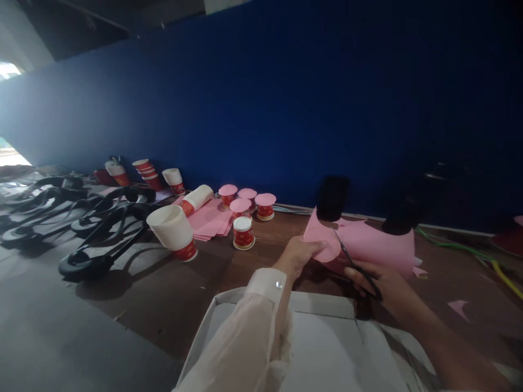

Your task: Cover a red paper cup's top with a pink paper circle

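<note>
My left hand (299, 255) pinches the left part of a pink paper sheet (373, 245), where a rounded piece is partly cut out. Scissors (346, 255) are in my right hand (370, 277), fingers wrapped round the black handles. Their blades lie at the paper's cut edge, beside the rounded piece. Left of my hands, an upside-down red and white paper cup (244, 233) has a bare white base. Behind it, several upturned cups carry pink paper discs (265, 200) on top.
A stack of paper cups (174, 231) stands left, near pink sheets (208, 219) and a lying cup (197, 199). Black headsets (106, 239) spread across the far left. A white box (322, 332) sits before me. A phone (333, 197) leans on the blue partition (261, 98). Paper scraps (460, 308) lie right.
</note>
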